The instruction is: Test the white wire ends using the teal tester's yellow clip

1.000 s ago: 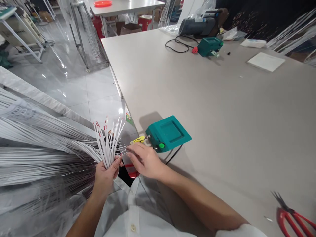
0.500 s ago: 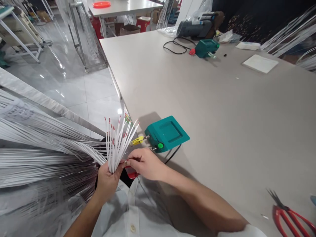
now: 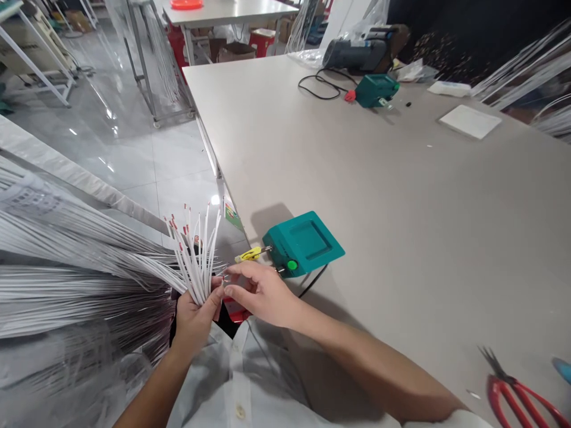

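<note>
My left hand (image 3: 193,318) is closed around a fanned bundle of thin white wires with red tips (image 3: 194,252), held upright just off the table's left edge. My right hand (image 3: 259,291) pinches at the right side of that bundle, its fingertips touching a single wire end. Close beyond my right hand sits a teal box with a green button (image 3: 303,244) and a yellow clip (image 3: 248,255) sticking out of its left side. A black cord runs from the box toward me.
A large sheaf of white wires (image 3: 66,261) in plastic lies to my left. Red-handled scissors (image 3: 517,389) lie at the near right of the grey table (image 3: 401,196). A second teal box (image 3: 375,90), a black cable and a white pad (image 3: 469,121) lie at the far end.
The wire fan swung right half a second ago and has tilted back left. My right hand stays at the bundle's right side, pinching a wire end.
</note>
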Motion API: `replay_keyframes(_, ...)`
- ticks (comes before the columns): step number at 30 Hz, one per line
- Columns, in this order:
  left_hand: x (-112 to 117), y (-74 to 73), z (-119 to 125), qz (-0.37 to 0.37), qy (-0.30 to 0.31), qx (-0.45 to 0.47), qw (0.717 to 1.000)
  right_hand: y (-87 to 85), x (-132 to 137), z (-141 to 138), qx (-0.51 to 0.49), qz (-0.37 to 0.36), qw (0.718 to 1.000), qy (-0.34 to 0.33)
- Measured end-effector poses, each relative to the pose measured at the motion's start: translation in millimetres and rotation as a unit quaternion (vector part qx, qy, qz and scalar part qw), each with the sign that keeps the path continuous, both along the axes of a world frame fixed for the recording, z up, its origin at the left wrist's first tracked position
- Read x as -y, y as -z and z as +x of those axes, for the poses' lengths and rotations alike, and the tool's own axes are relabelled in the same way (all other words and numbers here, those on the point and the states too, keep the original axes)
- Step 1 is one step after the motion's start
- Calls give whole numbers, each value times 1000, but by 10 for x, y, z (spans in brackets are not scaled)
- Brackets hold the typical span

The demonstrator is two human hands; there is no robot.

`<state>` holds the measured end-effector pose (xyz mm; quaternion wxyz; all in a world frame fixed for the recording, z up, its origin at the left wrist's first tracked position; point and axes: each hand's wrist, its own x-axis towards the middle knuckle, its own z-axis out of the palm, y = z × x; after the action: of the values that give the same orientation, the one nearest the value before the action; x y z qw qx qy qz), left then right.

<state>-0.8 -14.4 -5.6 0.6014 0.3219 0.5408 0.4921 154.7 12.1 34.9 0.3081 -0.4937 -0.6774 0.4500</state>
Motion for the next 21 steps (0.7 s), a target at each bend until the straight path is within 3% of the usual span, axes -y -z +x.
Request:
replay_keyframes(3,-2,-37,37,10,7,-32,999,19,-15,-16,105,165,979,-48)
replay_keyframes(7,-10,-67,86,-2,9,-70,998,38,-20,38,265,295,914,-86)
replay_keyframes(13,-104,-50,108,2,11,-88,996,-66,-129,327,376,338,862,-32)
replay_keyframes(18,-197,-7,152,-3,30,-40,999,-121,-247,439,476,338,805,-102)
replay_keyframes(21,-243,16,175,-12,29,-11,999,-135,-301,436,489,339,793,-133)
